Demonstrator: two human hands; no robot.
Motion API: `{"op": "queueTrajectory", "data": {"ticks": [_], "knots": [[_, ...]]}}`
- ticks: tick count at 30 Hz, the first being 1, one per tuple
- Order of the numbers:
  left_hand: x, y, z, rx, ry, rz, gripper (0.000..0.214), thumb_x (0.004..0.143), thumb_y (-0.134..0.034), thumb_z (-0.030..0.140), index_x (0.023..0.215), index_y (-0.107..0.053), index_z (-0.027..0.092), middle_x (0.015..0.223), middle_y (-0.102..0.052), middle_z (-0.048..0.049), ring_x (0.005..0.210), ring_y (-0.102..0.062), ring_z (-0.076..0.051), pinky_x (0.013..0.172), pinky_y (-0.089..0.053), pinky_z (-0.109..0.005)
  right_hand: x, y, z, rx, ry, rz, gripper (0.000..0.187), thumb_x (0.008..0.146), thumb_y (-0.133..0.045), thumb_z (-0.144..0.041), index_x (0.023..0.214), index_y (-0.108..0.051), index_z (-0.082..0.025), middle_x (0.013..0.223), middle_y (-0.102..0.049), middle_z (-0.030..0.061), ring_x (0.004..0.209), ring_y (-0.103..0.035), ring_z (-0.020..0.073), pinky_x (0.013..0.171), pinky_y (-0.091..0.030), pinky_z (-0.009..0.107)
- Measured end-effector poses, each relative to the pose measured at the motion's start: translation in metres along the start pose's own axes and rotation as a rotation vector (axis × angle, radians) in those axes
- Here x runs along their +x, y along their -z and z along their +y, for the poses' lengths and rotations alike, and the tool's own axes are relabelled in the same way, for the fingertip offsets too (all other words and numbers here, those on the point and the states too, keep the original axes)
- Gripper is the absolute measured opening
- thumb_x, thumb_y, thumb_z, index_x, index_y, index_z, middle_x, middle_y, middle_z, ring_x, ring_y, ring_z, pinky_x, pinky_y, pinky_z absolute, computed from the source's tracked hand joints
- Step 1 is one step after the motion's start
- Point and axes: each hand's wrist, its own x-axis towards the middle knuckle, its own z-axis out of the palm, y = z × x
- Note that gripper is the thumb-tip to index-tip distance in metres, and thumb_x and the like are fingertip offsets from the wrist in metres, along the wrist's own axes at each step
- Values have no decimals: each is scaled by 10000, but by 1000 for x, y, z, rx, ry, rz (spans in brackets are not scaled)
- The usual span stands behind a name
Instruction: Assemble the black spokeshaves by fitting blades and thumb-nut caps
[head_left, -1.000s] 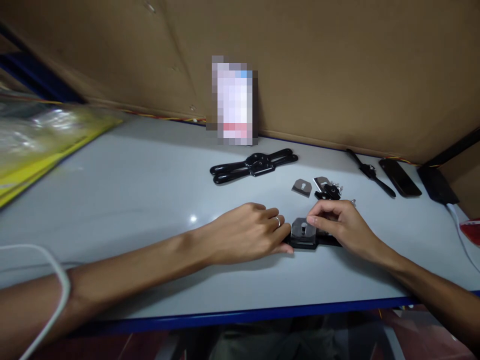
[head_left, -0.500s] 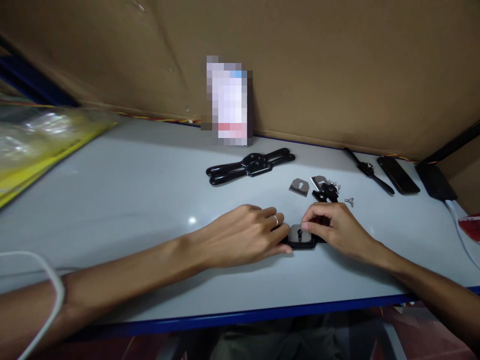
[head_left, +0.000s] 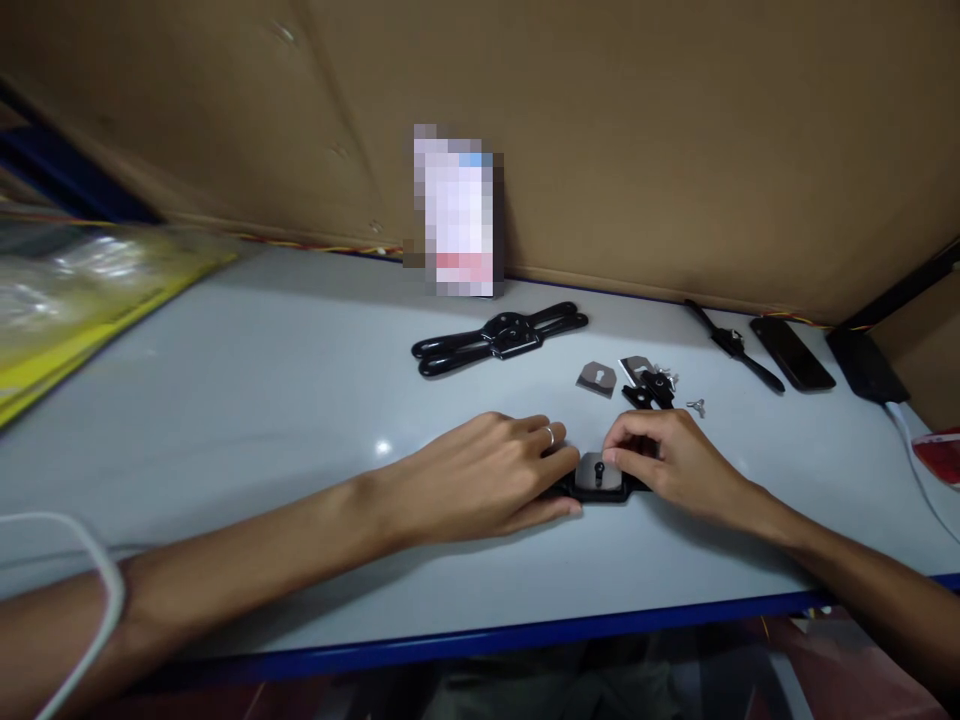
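Note:
A black two-handled tool (head_left: 600, 480) with a grey metal plate on its middle lies on the white table (head_left: 262, 400) between my hands. My left hand (head_left: 487, 475) lies closed over its left handle, a ring on one finger. My right hand (head_left: 667, 460) covers the right handle, its fingertips pinched at the plate's right edge. A second black tool of the same kind (head_left: 499, 337) lies further back. Behind my right hand rest a loose grey plate (head_left: 596, 378), a black clamp piece with another plate (head_left: 646, 385) and a small wing screw (head_left: 697, 406).
Cardboard walls close the back and right. A blurred-out white card (head_left: 457, 215) leans on the back wall. A black strap-like item (head_left: 731, 345), a dark phone (head_left: 795, 352) and a black adapter with white cable (head_left: 870, 368) lie at the right. Yellow packaging (head_left: 82, 290) sits at left.
The grey plate has settled flat on the tool's middle, and my right fingers have shifted slightly left onto its edge. My left hand stays on the handle.

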Motion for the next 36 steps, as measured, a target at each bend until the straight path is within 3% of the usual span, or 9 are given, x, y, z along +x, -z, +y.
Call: {"op": "queueTrajectory", "data": {"ticks": [5,9,13,16,21,32,36], "knots": [[0,0,-1,13,-12,-8,408,1047,-394,498,898,-590,173,798,-624,-36,666,-595,-174,528,-355,-302,1,9,2,-67,70,54,145,898,-594,-233,779,-675,-211,732,-672,-14,641,-555,124,630,-408,271],[1,0,-1,2,-18,-9,393,1036,-426,501,873,-578,178,808,-632,-35,669,-599,-173,522,-335,-303,2,41,7,-243,113,358,235,930,-556,-317,738,-638,-210,716,-664,0,663,-561,149,632,-392,285],[0,1,-2,-4,-29,-13,383,1035,-432,499,873,-576,183,812,-627,-30,663,-595,-172,530,-340,-310,4,74,15,-469,73,621,353,931,-549,-384,621,-530,-217,594,-562,-4,564,-467,143,592,-335,301],[1,2,-3,17,-36,-29,364,1032,-442,487,874,-575,187,816,-629,-29,653,-595,-176,525,-336,-316,7,87,26,-608,-6,608,320,890,-576,-364,612,-501,-224,617,-585,9,570,-483,158,607,-328,314],[1,2,-3,37,-45,-38,361,1029,-448,496,888,-570,187,823,-630,-29,666,-607,-180,529,-335,-316,13,94,43,-658,-106,555,133,805,-598,-297,702,-548,-229,694,-649,25,634,-558,188,640,-368,315],[-1,-2,-4,13,-40,-18,390,1039,-414,507,892,-566,180,826,-625,-33,671,-595,-180,535,-330,-312,13,96,46,-668,-102,544,11,763,-560,-216,769,-554,-224,725,-663,9,633,-562,170,630,-374,296],[-1,-2,-4,16,-42,-29,398,1046,-389,507,894,-568,185,828,-624,-32,673,-598,-181,534,-335,-322,12,93,43,-705,-87,496,54,775,-535,-191,761,-578,-220,724,-667,11,645,-561,172,624,-362,293]]}}
